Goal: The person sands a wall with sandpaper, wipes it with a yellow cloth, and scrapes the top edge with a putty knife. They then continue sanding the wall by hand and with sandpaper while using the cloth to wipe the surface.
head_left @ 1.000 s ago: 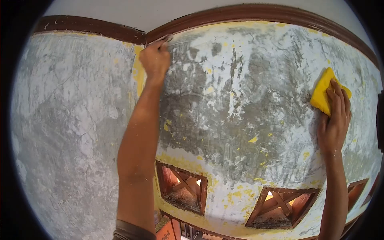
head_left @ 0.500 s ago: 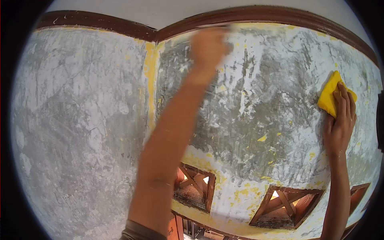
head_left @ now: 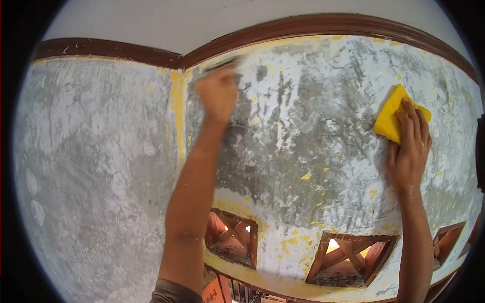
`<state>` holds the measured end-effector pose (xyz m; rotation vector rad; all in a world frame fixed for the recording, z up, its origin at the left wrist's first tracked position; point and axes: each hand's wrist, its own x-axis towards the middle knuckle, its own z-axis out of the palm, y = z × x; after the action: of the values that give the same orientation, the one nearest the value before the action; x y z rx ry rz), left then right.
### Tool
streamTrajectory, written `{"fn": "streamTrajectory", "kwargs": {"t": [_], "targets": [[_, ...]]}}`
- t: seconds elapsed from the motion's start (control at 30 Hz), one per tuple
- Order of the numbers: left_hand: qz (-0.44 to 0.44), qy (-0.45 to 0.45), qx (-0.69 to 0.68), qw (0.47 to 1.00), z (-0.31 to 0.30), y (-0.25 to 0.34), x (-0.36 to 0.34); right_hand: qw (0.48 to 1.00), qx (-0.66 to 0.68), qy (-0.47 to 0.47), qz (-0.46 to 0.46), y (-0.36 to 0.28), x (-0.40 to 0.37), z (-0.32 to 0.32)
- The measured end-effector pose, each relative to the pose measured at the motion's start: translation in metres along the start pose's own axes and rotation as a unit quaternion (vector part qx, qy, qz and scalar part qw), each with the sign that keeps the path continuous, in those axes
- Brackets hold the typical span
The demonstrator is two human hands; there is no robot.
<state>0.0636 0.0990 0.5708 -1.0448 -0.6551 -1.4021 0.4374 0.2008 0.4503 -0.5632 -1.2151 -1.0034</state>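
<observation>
My left hand (head_left: 217, 96) is raised to the upper wall, close to the corner, with its fingers closed. From its top sticks out a thin, flat, dark-edged scraper (head_left: 225, 63), smeared by motion; its handle is hidden in the fist. On the right, my right hand (head_left: 410, 151) presses a folded yellow cloth (head_left: 390, 118) against the wall, its fingers lying over the cloth's right part. The wall (head_left: 313, 131) around both hands is patchy grey and white, with cracks and yellow paint flecks.
A brown moulding (head_left: 313, 24) runs along the top of the wall below the white ceiling (head_left: 151, 22). A yellow strip (head_left: 177, 101) marks the corner with the left wall (head_left: 96, 166). Low down are framed openings with crossed slats (head_left: 351, 257).
My left hand with the scraper has moved left and down along the wall toward the corner. The view has shifted a little; my right hand and the cloth keep their place on the wall.
</observation>
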Motion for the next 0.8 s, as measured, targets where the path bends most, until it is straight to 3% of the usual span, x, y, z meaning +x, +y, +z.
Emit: {"fn": "streamTrajectory", "kwargs": {"t": [0.03,0.07,0.13,0.23,0.3,0.33,0.37,0.47,0.53,0.6,0.73,0.77,0.8], "targets": [[0.057,0.01,-0.075,0.995,0.025,0.014,-0.005,1.0,0.002,0.005,-0.002,0.001,0.001,0.001],[0.061,-0.045,-0.145,0.986,0.034,0.063,-0.013,1.0,0.001,0.012,-0.003,0.002,0.002,0.001],[0.2,-0.059,-0.122,0.97,0.056,0.125,-0.032,1.0,-0.002,0.004,0.0,0.003,0.001,0.0],[0.216,-0.009,-0.117,0.969,0.067,0.126,-0.035,1.0,-0.002,0.006,-0.006,0.005,0.001,0.0],[0.181,0.008,-0.056,0.982,0.061,0.089,-0.009,1.0,0.02,0.002,-0.004,0.006,0.0,-0.002],[0.05,-0.002,-0.062,0.997,0.051,0.081,0.002,1.0,0.015,-0.002,-0.005,0.007,0.0,-0.003],[0.056,0.035,0.002,0.998,0.045,0.069,0.015,1.0,0.018,-0.002,-0.007,0.007,0.0,-0.003],[0.064,-0.002,0.019,0.998,0.044,0.076,0.008,1.0,0.022,-0.007,0.003,0.007,-0.002,-0.005],[0.204,-0.013,-0.046,0.978,0.052,0.089,-0.015,1.0,0.018,-0.005,0.003,0.006,0.0,-0.002],[0.241,-0.021,-0.066,0.968,0.05,0.095,-0.015,1.0,0.018,-0.001,0.002,0.006,0.0,-0.001],[0.003,-0.059,0.076,0.995,0.025,0.047,0.038,0.999,0.033,0.008,-0.009,0.007,0.0,-0.001],[0.075,-0.021,0.103,0.992,0.024,0.04,0.044,1.0,0.025,0.008,-0.006,0.007,0.0,-0.003],[0.08,-0.022,0.095,0.992,0.037,0.042,0.044,1.0,0.02,0.004,0.0,0.004,0.002,-0.004]]}}
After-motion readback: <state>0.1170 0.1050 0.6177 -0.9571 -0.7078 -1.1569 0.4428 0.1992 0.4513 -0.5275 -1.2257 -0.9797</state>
